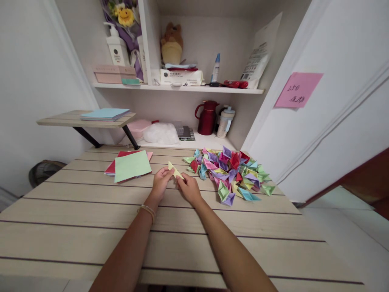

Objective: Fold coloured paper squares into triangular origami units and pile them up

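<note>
Both hands meet over the middle of the worktop, a little to the far side of centre, and between them sits a small yellow folded paper, half folded into a pointed shape. The left hand has its fingers closed on the paper's near left end, and the right hand pinches the right end, so the piece is held at both ends just above the wood. The step in hand looks like a fold being set on this piece, and it would go best if the edges are lined up corner to corner before any pressing, the paper is laid flat on the worktop, and a fingertip runs along the crease from the middle outward. To the right lies a pile of finished folded pieces in many colours, near the hands but apart from them; to the left rests a stack of flat sheets, a green one on top. The paper is too small to show how many folds it already carries, and the fingertips hide its lower edge. How many sheets remain in the stack cannot be told.
</note>
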`<act>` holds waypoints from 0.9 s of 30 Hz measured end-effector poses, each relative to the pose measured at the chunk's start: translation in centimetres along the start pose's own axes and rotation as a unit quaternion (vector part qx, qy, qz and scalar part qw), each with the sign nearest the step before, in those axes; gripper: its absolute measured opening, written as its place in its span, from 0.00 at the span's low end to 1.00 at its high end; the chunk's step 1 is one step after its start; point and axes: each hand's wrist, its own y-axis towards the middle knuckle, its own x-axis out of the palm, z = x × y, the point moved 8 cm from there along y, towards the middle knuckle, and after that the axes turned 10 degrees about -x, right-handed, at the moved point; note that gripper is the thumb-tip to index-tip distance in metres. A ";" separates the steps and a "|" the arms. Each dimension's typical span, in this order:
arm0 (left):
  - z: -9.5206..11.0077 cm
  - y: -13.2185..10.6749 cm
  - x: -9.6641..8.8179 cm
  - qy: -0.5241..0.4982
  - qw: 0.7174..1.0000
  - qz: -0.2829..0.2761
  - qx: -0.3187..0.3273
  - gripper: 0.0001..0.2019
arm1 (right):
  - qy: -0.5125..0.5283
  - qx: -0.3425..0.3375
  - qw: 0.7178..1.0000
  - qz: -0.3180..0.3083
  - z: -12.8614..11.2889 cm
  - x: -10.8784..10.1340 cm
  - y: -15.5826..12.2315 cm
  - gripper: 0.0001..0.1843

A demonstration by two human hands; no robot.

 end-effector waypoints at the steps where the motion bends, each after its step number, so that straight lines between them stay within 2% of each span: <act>1: 0.0 0.0 -0.2 -0.002 1.000 0.006 -0.001 0.18 | 0.030 0.006 1.000 0.006 0.1 0.1 0.0 0.15; 3: 0.2 0.1 -0.6 -0.007 1.000 0.019 -0.005 0.20 | 0.100 0.021 0.994 0.040 0.5 -0.2 0.1 0.18; 6: 0.5 0.3 -1.9 -0.034 0.998 0.061 -0.007 0.20 | 0.175 0.037 0.972 0.150 1.1 -2.0 0.3 0.20; 9: 0.9 0.5 -3.9 -0.088 0.989 0.117 -0.007 0.19 | 0.167 0.048 0.954 0.246 1.5 -4.2 0.0 0.23; 12: 1.0 0.7 -5.3 -0.153 0.977 0.149 -0.018 0.17 | 0.150 0.053 0.941 0.299 2.0 -6.0 -0.2 0.23; 17: 1.1 0.8 -6.0 -0.165 0.973 0.160 -0.032 0.17 | 0.150 0.070 0.922 0.351 3.2 -8.0 -0.4 0.24; 22: 1.3 0.8 -6.1 -0.132 0.976 0.173 -0.015 0.19 | 0.181 0.073 0.908 0.370 3.7 -8.6 -0.2 0.27; 25: 2.4 0.2 -6.5 -0.021 0.974 0.218 0.050 0.17 | 0.175 0.075 0.919 0.345 3.4 -8.0 -0.2 0.24; 27: 4.0 -0.8 -6.4 0.118 0.948 0.269 0.120 0.14 | 0.148 0.076 0.936 0.311 3.0 -7.4 -0.2 0.22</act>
